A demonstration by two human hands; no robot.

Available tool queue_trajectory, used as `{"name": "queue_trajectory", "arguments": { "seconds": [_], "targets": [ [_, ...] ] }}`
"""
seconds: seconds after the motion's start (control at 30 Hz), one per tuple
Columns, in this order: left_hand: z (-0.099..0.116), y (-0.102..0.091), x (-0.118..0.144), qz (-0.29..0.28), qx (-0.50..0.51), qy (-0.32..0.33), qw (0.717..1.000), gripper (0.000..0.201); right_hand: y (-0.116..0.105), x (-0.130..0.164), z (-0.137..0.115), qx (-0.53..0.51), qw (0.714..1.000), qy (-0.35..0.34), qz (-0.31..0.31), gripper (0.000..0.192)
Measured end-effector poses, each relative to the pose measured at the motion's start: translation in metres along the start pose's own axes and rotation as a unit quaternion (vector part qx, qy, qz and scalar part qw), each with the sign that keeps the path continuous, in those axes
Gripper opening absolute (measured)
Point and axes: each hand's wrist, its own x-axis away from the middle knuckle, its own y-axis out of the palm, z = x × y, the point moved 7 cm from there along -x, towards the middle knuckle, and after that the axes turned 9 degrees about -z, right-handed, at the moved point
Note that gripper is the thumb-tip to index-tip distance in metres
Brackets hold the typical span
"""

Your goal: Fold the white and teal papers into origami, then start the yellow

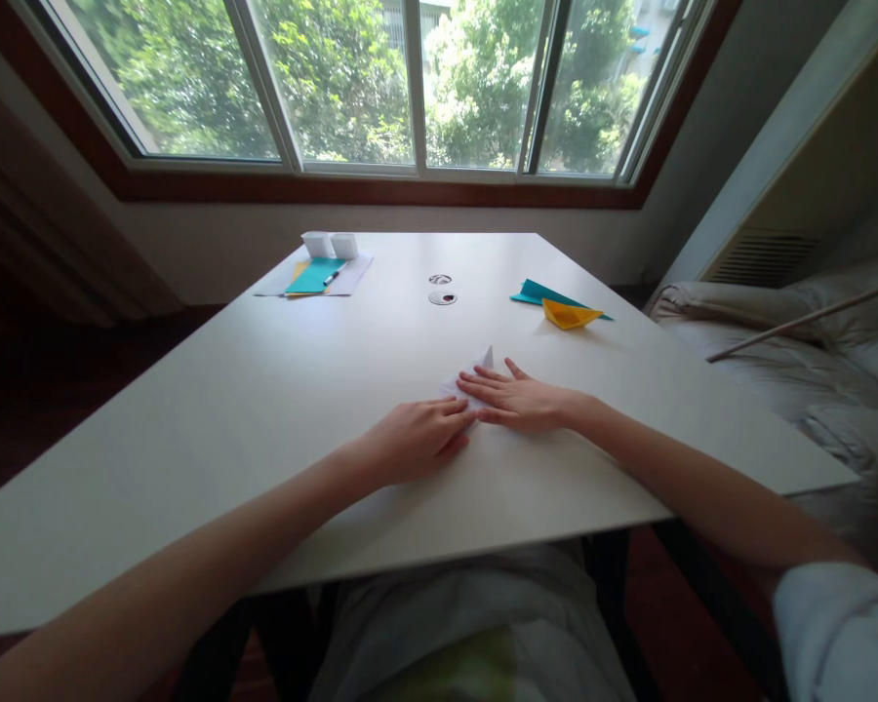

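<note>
White desk (278, 409) under window: right hand (519, 402) flat, fingers spread, pressing white folded paper (475, 375); left hand (417, 441) curled, touching its edge.

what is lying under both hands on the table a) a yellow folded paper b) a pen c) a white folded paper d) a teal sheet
c: both the left hand and the right hand press flat on a white folded paper, whose point sticks up past the fingers; the yellow paper lies apart, farther back.

Head-worn view, forward and down over the white table (278, 390).
</note>
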Motion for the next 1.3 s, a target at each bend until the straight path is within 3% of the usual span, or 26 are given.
{"name": "queue_trajectory", "arguments": {
  "seconds": [0.57, 0.77, 0.97, 1.1, 1.3],
  "targets": [
    [0.002, 0.0, -0.001, -0.005, -0.015, 0.005, 1.0, 0.031, -0.013, -0.005, 0.049, -0.004, 0.994, 0.105, 0.022, 0.067],
    [0.001, -0.001, -0.001, -0.005, -0.017, 0.002, 1.0, 0.031, -0.015, -0.001, 0.051, 0.021, 0.992, 0.118, 0.027, 0.067],
    [-0.019, -0.002, 0.001, -0.029, 0.007, 0.01, 1.0, 0.032, -0.016, 0.007, 0.047, 0.087, 0.985, 0.138, 0.051, 0.069],
    [-0.03, 0.0, 0.004, -0.046, 0.024, 0.009, 0.999, 0.037, -0.022, 0.01, 0.027, 0.152, 0.978, 0.089, 0.109, 0.056],
    [-0.04, -0.003, 0.006, -0.034, 0.036, 0.004, 0.999, 0.039, -0.016, 0.007, 0.002, 0.109, 0.988, -0.025, 0.107, 0.042]
  ]
}}
